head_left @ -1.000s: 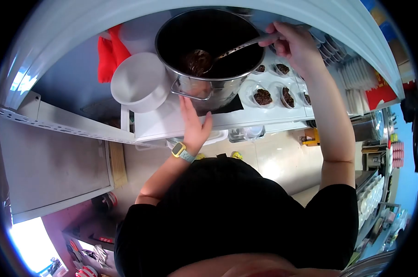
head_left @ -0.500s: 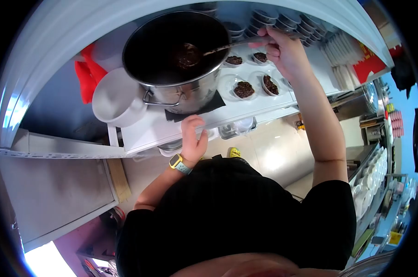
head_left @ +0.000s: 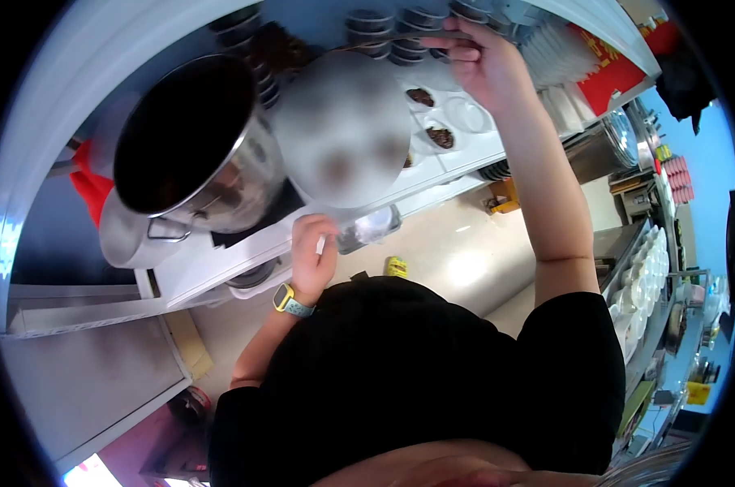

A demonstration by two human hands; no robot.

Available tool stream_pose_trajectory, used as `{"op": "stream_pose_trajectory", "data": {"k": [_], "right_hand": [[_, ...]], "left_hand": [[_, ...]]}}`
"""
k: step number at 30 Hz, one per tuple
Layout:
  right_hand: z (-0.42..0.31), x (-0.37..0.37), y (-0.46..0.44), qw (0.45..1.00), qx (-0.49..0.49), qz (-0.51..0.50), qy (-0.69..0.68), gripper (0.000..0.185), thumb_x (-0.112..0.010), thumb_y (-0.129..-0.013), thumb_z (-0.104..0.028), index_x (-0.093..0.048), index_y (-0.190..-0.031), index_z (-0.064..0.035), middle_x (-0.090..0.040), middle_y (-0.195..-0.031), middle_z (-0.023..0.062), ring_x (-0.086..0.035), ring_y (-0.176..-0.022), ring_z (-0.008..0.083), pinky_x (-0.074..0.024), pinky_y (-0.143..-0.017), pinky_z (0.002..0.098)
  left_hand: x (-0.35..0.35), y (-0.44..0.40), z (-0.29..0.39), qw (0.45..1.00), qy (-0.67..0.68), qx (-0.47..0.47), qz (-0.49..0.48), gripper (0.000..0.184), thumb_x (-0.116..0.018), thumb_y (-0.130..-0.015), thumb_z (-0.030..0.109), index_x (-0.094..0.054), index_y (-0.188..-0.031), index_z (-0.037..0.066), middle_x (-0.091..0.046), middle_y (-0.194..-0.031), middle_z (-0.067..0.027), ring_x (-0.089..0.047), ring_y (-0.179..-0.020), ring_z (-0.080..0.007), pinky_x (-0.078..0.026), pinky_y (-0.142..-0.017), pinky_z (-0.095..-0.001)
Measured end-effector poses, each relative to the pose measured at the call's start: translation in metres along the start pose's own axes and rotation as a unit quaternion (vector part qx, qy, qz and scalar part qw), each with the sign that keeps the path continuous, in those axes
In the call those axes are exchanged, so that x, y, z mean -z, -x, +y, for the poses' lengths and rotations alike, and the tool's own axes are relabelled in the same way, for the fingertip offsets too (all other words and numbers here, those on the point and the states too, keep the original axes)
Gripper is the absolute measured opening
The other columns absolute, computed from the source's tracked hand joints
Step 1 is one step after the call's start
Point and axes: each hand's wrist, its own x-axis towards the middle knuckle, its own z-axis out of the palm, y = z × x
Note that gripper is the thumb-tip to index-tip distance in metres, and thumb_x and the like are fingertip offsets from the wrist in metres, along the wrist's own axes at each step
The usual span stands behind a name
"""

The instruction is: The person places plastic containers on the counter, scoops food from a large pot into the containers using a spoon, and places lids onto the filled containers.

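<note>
My right hand [head_left: 489, 65] is closed around the handle end of a long ladle [head_left: 367, 40]. Dark, chunky sauce [head_left: 285, 50] fills its bowl, which is out over the shelf, right of a tall steel pot [head_left: 250, 174]. The pot's inside is dark. Small cups [head_left: 440, 136] of similar dark sauce stand on the white shelf beneath my right forearm. A round blurred patch covers more brown spots between pot and cups. My left hand [head_left: 312, 252] hovers by the shelf's front edge, fingers loosely curled with a gap at the thumb; I see nothing held.
Stacked dark-filled cups [head_left: 369, 32] line the back of the shelf [head_left: 457, 166]. A white bucket [head_left: 124, 235] and red cloth [head_left: 92, 183] are left of the pot. White stacked lids or containers [head_left: 546, 49] stand at the right. A low cabinet [head_left: 92, 381] is at my left.
The ladle has come out of the pot loaded with sauce and moved over the shelf. The view has turned, so the pot appears farther left. My left hand's fingers are more curled.
</note>
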Motion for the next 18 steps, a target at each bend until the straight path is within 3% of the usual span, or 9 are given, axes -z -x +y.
{"op": "stream_pose_trajectory", "data": {"k": [1,5,7,8,10,14,15,17,18], "right_hand": [[-0.016,0.008,0.014,0.998,0.006,0.054,0.028,0.021,-0.049,-0.101,-0.017,-0.058,-0.108,0.0007,-0.063,-0.113,0.0343,-0.046,-0.059,0.0009,-0.0408,-0.052,0.0142],[-0.062,0.122,0.039,0.995,0.032,0.082,0.048,0.021,-0.05,-0.101,-0.017,-0.058,-0.108,0.0016,-0.064,-0.112,0.0329,-0.05,-0.062,0.0033,-0.0421,-0.053,0.0151],[-0.068,0.171,0.044,0.968,0.104,0.206,0.1,0.021,-0.049,-0.103,-0.016,-0.058,-0.105,0.0026,-0.066,-0.109,0.0294,-0.059,-0.07,0.0089,-0.0458,-0.055,0.017],[-0.063,0.194,0.045,0.968,0.102,0.205,0.101,0.021,-0.049,-0.103,-0.016,-0.058,-0.105,0.0026,-0.066,-0.109,0.0294,-0.059,-0.07,0.0089,-0.0458,-0.055,0.017],[-0.049,0.234,0.041,0.953,0.113,0.256,0.118,0.022,-0.049,-0.103,-0.015,-0.061,-0.099,0.0031,-0.069,-0.097,0.0196,-0.064,-0.073,0.0172,-0.0509,-0.064,0.0237],[0.013,0.275,0.032,0.902,0.194,0.21,0.324,0.021,-0.051,-0.102,-0.012,-0.065,-0.103,0.0038,-0.071,-0.096,0.0144,-0.07,-0.084,0.0203,-0.057,-0.074,0.0318],[0.028,0.292,0.032,0.904,0.19,0.206,0.324,0.021,-0.051,-0.102,-0.012,-0.065,-0.103,0.0038,-0.071,-0.096,0.0144,-0.07,-0.084,0.0203,-0.057,-0.074,0.0318],[0.05,0.319,0.025,0.766,0.362,0.056,0.528,0.014,-0.057,-0.097,-0.005,-0.067,-0.104,-0.0015,-0.071,-0.101,0.0157,-0.071,-0.087,0.0259,-0.057,-0.074,0.0349],[0.048,0.319,0.026,0.768,0.362,0.052,0.525,0.014,-0.057,-0.097,-0.005,-0.067,-0.104,-0.0015,-0.071,-0.101,0.0157,-0.071,-0.087,0.0259,-0.057,-0.074,0.0349]], "left_hand": [[-0.016,-0.004,0.003,1.0,0.01,0.008,0.003,0.025,-0.053,-0.078,-0.014,-0.058,-0.095,0.004,-0.057,-0.104,-0.0124,-0.056,-0.097,-0.0283,-0.045,-0.089,-0.0345],[-0.077,-0.018,0.013,0.999,0.024,0.022,0.005,0.02,-0.056,-0.076,-0.01,-0.061,-0.09,0.005,-0.06,-0.099,-0.0119,-0.056,-0.095,-0.0317,-0.046,-0.086,-0.0384],[-0.107,-0.022,0.016,0.998,0.044,0.048,0.0,0.021,-0.056,-0.077,-0.01,-0.061,-0.088,0.006,-0.06,-0.098,-0.011,-0.057,-0.095,-0.031,-0.046,-0.085,-0.0384],[-0.122,-0.023,0.017,0.998,0.044,0.05,0.002,0.021,-0.056,-0.077,-0.01,-0.061,-0.088,0.006,-0.06,-0.098,-0.011,-0.057,-0.095,-0.031,-0.046,-0.085,-0.0384],[-0.147,-0.026,0.017,0.996,0.051,0.073,0.009,0.021,-0.055,-0.077,-0.011,-0.062,-0.087,0.006,-0.061,-0.096,-0.0111,-0.057,-0.094,-0.0303,-0.047,-0.084,-0.0384],[-0.178,-0.033,0.026,0.996,0.038,0.076,0.007,0.02,-0.052,-0.08,-0.014,-0.059,-0.089,0.002,-0.058,-0.099,-0.0116,-0.057,-0.092,-0.0244,-0.046,-0.082,-0.0311],[-0.181,-0.034,0.028,0.997,0.033,0.076,0.005,0.02,-0.052,-0.08,-0.015,-0.059,-0.089,0.002,-0.058,-0.099,-0.0114,-0.057,-0.091,-0.0237,-0.046,-0.082,-0.0304],[-0.185,-0.034,0.029,0.997,0.023,0.076,0.008,0.02,-0.051,-0.08,-0.015,-0.059,-0.089,0.002,-0.058,-0.098,-0.0111,-0.057,-0.091,-0.023,-0.046,-0.082,-0.0298],[-0.187,-0.033,0.028,0.996,0.033,0.085,0.012,0.021,-0.051,-0.08,-0.015,-0.058,-0.089,0.002,-0.058,-0.098,-0.0104,-0.056,-0.091,-0.0218,-0.046,-0.082,-0.0291]]}}
